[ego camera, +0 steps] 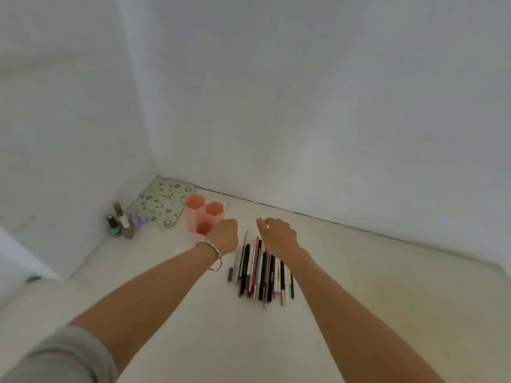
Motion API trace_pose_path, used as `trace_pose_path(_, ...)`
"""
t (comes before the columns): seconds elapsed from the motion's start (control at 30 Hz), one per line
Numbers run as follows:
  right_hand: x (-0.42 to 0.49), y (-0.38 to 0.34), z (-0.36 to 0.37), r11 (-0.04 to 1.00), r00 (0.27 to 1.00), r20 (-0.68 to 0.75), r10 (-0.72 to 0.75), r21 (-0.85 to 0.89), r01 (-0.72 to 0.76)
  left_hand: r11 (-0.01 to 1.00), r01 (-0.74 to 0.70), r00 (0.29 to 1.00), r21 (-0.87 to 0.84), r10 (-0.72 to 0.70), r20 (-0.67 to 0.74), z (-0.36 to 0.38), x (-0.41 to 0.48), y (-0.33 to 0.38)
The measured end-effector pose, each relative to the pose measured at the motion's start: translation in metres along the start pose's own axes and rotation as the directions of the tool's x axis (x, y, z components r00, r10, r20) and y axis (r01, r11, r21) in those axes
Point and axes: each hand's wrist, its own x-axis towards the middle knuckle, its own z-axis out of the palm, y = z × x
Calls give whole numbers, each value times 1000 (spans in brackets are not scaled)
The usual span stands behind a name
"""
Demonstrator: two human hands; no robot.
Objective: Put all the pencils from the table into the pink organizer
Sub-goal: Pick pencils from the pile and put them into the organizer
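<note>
**A:** What is on the table, and where?

**B:** A pale table (359,299) set in a white corner. A pile of pencils (260,272) lies side by side at its middle, pointing away from the viewer, easy to gather as a bundle. The pink organizer (204,217), a cluster of upright hexagonal tubes, stands just beyond and left of them, open tops up and apparently empty.

**A:** And the hands?

**B:** Both reach forward. The left hand (224,234) is curled beside the organizer's front tube, perhaps to steady it; whether it touches or grips the tube, I cannot tell. The right hand (278,234) hovers over the pencils' far ends, fingers bent downward; I cannot tell whether they pinch anything.

**A:** Anything else?

**B:** Nail polish bottles (121,223) and a patterned green pouch (161,205) sit in the corner, clear of the work.
</note>
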Motion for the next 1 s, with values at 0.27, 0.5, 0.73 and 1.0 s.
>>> trace_pose_path(0.27, 51, 32, 26, 970, 1000, 7, 24, 242, -25, 995, 89, 995, 50, -91, 40, 60, 33, -19)
trace_pose_path(0.5, 82, 38, 50, 917, 1000, -26, -8, 398, 18, 978, 199, 979, 62, -202, 34, 90, 50, -15)
trace_pose_path(0.73, 107, 34, 57, 873, 993, -4, 116, 478, -100, 952, 36, 987, -303, -81, -138, 51, 54, -10)
trace_pose_path(1.0, 127, 16, 94, 994, 979, 190, 77, -90, -61, 759, -229, 816, -610, -192, -545, -42, 65, -52)
